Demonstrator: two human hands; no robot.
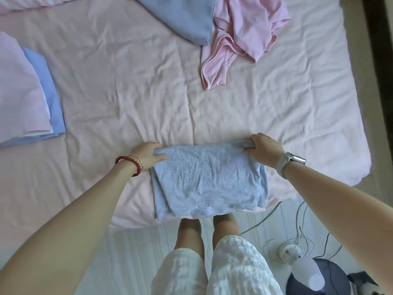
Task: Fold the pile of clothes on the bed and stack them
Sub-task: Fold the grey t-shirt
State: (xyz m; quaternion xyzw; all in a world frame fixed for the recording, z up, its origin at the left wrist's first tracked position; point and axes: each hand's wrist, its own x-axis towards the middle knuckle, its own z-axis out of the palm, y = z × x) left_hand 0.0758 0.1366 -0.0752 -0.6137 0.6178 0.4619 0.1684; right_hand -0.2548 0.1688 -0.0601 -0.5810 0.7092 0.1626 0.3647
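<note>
Grey-blue knit, soft and slightly nubbly, the top [209, 179] lies folded at 6 o'clock on the bed [127, 99], its near edge overhanging. Left hand [146, 153] and right hand [263, 149] each pinch a far corner, fingers curled round the cloth. Uneven pulling would likely skew the layers; a tug toward the body could slide it off. Crumpled pink shirt [240, 39] waits at 1 o'clock; stack [29, 99] at 9.
</note>
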